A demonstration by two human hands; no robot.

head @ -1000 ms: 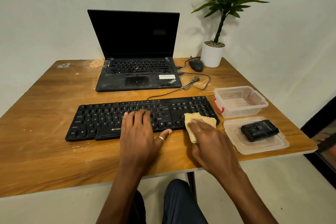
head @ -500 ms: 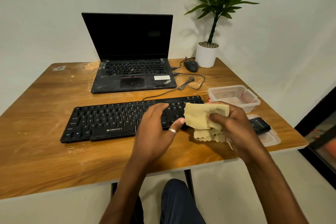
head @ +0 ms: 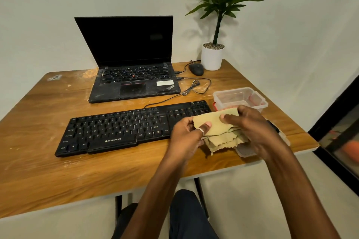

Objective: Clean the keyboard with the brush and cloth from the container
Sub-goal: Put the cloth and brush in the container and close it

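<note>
A black keyboard [head: 116, 130] lies across the middle of the wooden table [head: 38, 161]. Above its right end I hold a folded yellow cloth [head: 215, 128] with both hands. My left hand [head: 186, 136] pinches the cloth's left edge with its thumb on top. My right hand [head: 252, 128] pinches the cloth's upper right corner. The clear container [head: 240, 99] stands open just behind my right hand. Its lid [head: 244, 151] lies under my right hand, mostly hidden, and the black brush on it shows only as a sliver [head: 274, 126].
An open black laptop [head: 132, 75] sits behind the keyboard, with a mouse [head: 196, 69], a coiled cable [head: 194, 87] and a potted plant [head: 212, 56] at the back right. The table's right edge is close to my right hand.
My right hand lifted the cloth off the keyboard's right end. My left hand left the keys and took hold of the cloth's left edge.
</note>
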